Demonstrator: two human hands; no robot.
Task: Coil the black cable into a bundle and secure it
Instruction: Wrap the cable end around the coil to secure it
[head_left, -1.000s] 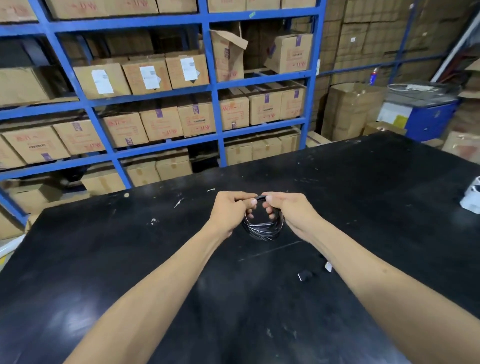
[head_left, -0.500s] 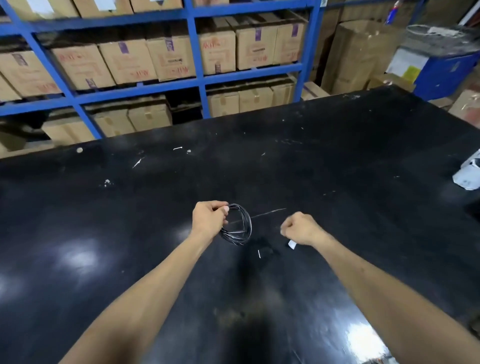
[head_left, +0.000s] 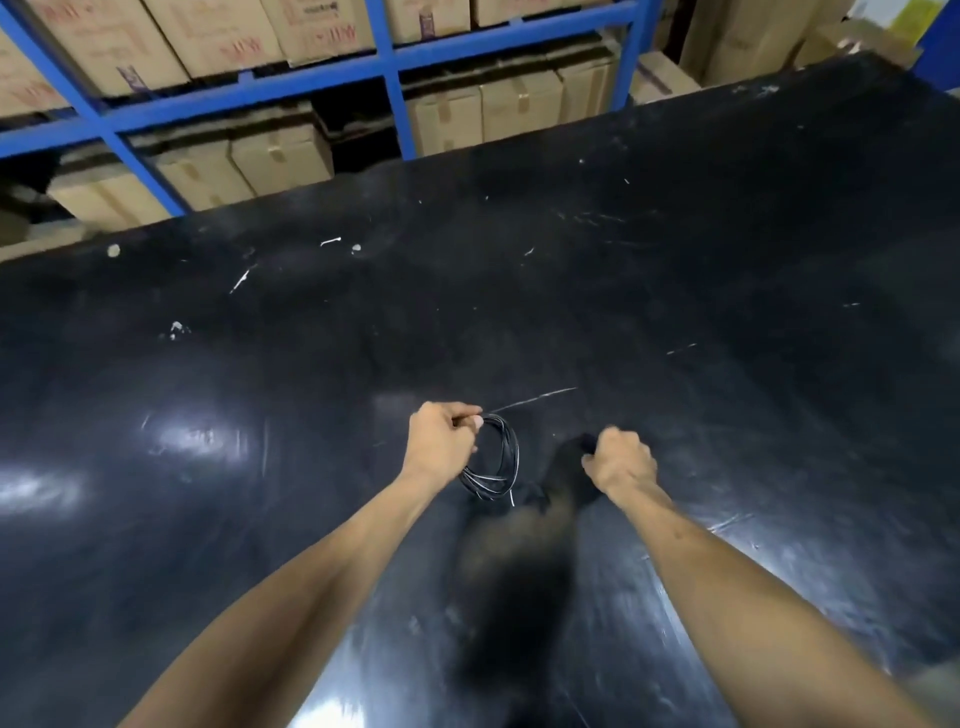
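Note:
The black cable (head_left: 503, 460) is wound into a small round coil with pale glints on its strands. It hangs from my left hand (head_left: 441, 441), which pinches the top of the loops just above the black table (head_left: 675, 286). My right hand (head_left: 618, 460) is a closed fist a short way to the right of the coil, apart from it and low over the table. A dark blurred patch lies at its fingers, and I cannot tell whether anything is inside the fist.
Small white scraps and scratches dot the table's far half. Beyond the far edge stands a blue metal rack (head_left: 249, 88) filled with cardboard boxes (head_left: 280, 156). More boxes stand at the back right.
My right hand has let go of the coil and moved off to the right as a fist. The left hand keeps the coil, now lower. The view has tilted down.

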